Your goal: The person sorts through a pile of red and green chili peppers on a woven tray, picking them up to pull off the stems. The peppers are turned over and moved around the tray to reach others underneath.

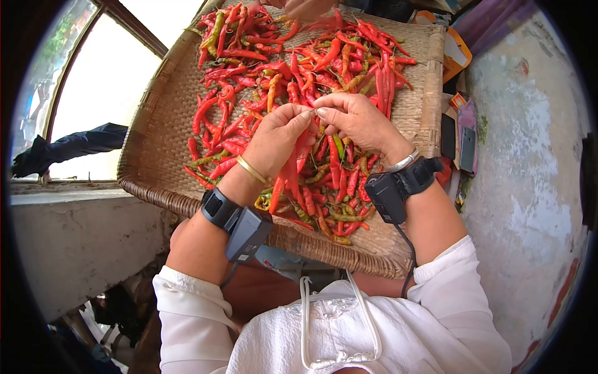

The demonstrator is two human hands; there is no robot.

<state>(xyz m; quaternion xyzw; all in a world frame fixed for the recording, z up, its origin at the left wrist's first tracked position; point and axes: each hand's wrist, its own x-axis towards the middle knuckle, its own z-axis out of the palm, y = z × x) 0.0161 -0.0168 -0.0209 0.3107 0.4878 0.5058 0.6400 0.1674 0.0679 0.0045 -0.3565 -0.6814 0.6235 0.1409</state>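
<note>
Over a wide woven basket tray, my two hands meet at the fingertips. My left hand, with a gold-coloured bangle at the wrist, is closed around several long red chili peppers that hang down below its fingers. My right hand is pinched shut against the left fingertips, near the upper ends of those peppers. Whatever lies between its thumb and forefinger is too small to make out. Beneath both hands spreads a heap of red chili peppers, some greenish or yellow and wrinkled.
Another person's hand reaches in at the tray's far edge, blurred. A window and a ledge with dark cloth flank the left. To the right, a phone lies beside the tray, near a worn wall.
</note>
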